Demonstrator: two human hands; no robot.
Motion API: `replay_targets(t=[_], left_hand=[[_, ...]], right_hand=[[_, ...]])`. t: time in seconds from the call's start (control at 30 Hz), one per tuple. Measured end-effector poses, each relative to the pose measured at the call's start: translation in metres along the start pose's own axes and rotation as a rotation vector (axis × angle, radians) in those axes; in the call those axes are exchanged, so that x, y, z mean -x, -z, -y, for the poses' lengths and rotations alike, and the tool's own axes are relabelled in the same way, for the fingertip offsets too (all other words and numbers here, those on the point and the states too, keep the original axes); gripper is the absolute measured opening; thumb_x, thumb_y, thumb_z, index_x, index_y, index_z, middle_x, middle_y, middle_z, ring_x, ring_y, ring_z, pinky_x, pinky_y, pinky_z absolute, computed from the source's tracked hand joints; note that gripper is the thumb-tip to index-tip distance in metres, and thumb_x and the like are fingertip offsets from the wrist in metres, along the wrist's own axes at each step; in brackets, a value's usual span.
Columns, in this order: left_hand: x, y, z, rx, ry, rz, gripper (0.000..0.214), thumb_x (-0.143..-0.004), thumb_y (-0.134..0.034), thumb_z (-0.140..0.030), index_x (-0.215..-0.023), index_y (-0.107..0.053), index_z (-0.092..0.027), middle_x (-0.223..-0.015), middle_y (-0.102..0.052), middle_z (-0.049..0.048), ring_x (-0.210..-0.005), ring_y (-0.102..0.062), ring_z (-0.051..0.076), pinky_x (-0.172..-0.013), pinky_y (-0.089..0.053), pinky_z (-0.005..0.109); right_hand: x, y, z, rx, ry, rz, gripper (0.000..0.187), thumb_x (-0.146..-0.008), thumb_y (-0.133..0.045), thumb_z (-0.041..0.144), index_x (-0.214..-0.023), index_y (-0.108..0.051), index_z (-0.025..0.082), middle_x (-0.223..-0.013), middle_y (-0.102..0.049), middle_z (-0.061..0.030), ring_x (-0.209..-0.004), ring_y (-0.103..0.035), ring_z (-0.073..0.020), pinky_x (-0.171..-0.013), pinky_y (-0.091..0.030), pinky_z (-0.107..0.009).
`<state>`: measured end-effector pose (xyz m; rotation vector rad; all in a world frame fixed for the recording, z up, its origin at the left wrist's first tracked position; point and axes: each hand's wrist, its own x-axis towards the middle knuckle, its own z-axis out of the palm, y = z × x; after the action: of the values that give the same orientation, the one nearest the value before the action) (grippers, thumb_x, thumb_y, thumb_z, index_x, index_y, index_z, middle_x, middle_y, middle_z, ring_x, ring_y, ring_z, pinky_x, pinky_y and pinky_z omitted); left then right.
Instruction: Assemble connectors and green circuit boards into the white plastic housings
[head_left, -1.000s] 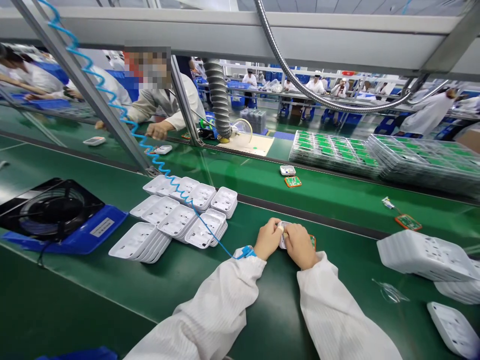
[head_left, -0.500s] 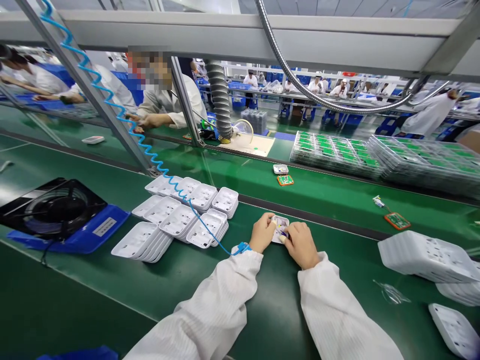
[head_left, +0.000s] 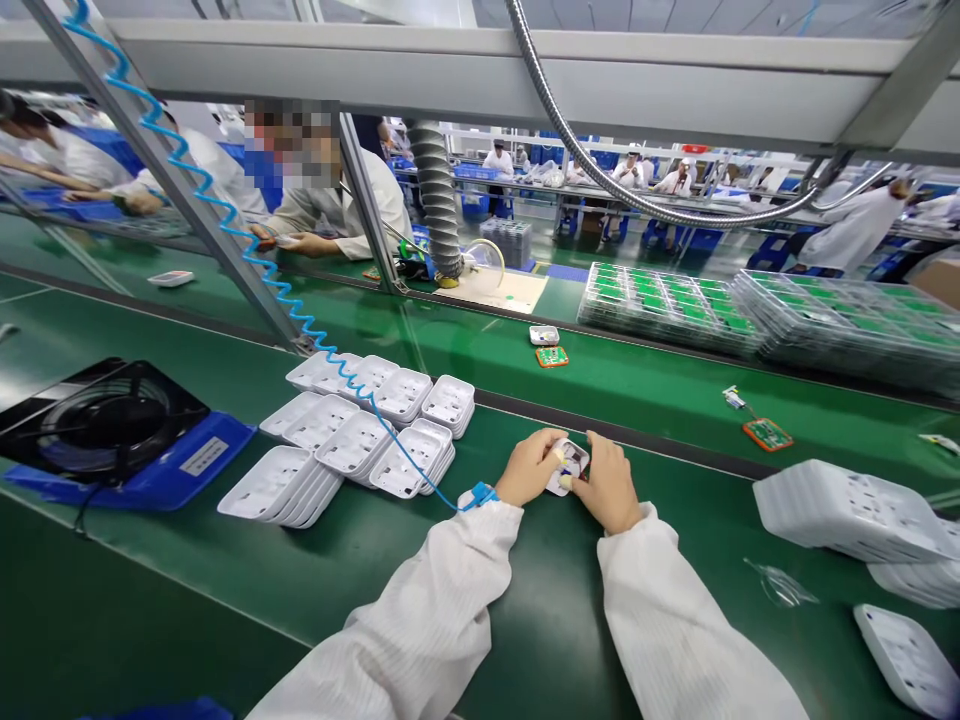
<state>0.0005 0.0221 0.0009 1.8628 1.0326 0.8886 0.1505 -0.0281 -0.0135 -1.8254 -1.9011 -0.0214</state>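
A small white plastic housing [head_left: 574, 458] with wires inside is between my hands, just above or on the green bench. My left hand [head_left: 531, 468] grips its left side, thumb over the inner face. From the right, my right hand [head_left: 609, 482] holds the other side, its thumb near the lower edge. Both thumbs wear pale finger covers. A blue wrist strap [head_left: 480, 495] with a coiled cord is on my left wrist. Left of my hands stand stacks of white plastic shells [head_left: 352, 440].
A black fan [head_left: 124, 415] lies at left. The green conveyor belt [head_left: 645, 385] carries a circuit board [head_left: 551, 357], a small white housing [head_left: 544, 335] and another board [head_left: 766, 434]. More white shells [head_left: 855, 510] are stacked at right. Trays of boards [head_left: 667, 305] stand behind. A co-worker [head_left: 337, 205] works opposite.
The housing has tilted and turned between my hands, and my right fingers have shifted to its far right side. Parts on the belt have moved left.
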Motion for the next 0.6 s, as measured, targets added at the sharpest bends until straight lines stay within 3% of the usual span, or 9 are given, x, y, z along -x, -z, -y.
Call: replay_targets(t=[0.17,0.47,0.6], left_hand=[[0.001,-0.005,0.001,-0.003,-0.049,0.013,0.034,-0.08,-0.04,-0.017,-0.108,-0.059,-0.019,-0.111,-0.062,0.004,-0.103,-0.055,0.016,-0.092,-0.04,0.027],[0.002,-0.008,-0.002,0.021,-0.016,0.011,0.033,-0.082,-0.037,-0.018,-0.105,-0.06,-0.021,-0.109,-0.063,0.0013,-0.1,-0.056,0.015,-0.089,-0.041,0.024],[0.004,-0.015,0.003,0.005,0.056,0.005,0.029,-0.082,-0.039,-0.023,-0.098,-0.062,-0.021,-0.1,-0.065,0.0013,-0.092,-0.058,0.015,-0.082,-0.043,0.024]], right_hand=[[-0.006,0.009,-0.003,-0.222,0.086,0.314,0.032,-0.076,-0.05,0.02,-0.107,-0.044,0.021,-0.097,-0.057,-0.0032,-0.085,-0.052,-0.0176,-0.072,-0.035,-0.028],[-0.002,0.009,0.01,-0.172,-0.048,0.242,0.02,-0.074,-0.051,0.022,-0.092,-0.042,0.018,-0.083,-0.058,-0.0042,-0.071,-0.054,-0.0166,-0.06,-0.033,-0.025],[-0.005,0.009,-0.004,-0.355,-0.066,0.4,0.015,-0.072,-0.055,0.023,-0.083,-0.047,0.019,-0.075,-0.059,-0.0002,-0.064,-0.054,-0.0134,-0.057,-0.036,-0.023]])
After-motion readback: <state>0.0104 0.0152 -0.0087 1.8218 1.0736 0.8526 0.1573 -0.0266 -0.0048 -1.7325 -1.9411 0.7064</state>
